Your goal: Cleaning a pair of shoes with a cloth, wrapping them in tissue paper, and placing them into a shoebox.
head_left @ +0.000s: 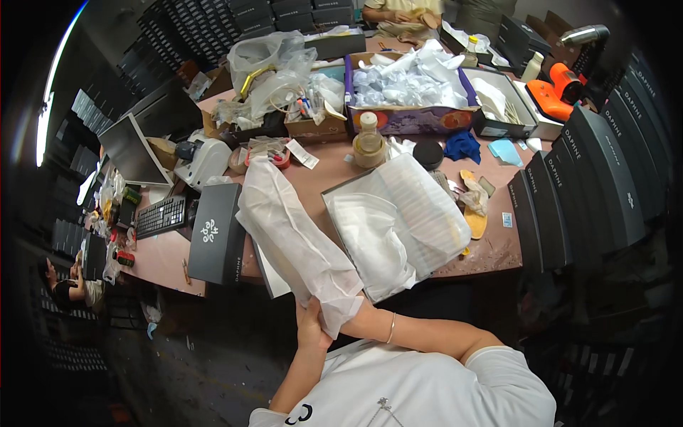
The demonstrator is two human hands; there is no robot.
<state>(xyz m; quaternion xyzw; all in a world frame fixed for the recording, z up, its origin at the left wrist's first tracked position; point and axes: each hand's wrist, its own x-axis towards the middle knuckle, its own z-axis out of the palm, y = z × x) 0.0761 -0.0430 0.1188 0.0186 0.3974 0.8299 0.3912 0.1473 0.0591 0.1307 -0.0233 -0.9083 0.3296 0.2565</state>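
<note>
A long bundle wrapped in thin white paper [295, 231] slants from the table toward my body. What lies inside the paper is hidden. My left hand [310, 324] is closed around the bundle's near end, thumb on the paper. At the other side of that end is my right hand [360, 319], partly behind the loose paper, so its fingers do not show. Right of the bundle, an open shoe box [326, 193] lined with white tissue paper [373, 238] sits at the table's front edge. Under the bundle a pale flat panel [270, 270] shows in part.
A closed dark grey box [215, 235] stands left, beside a keyboard [161, 216] and monitor [135, 151]. Tall stacks of dark boxes [605, 171] rise at right. A purple carton [413, 119] of crumpled white paper is behind. Another person [402, 14] works at the far side.
</note>
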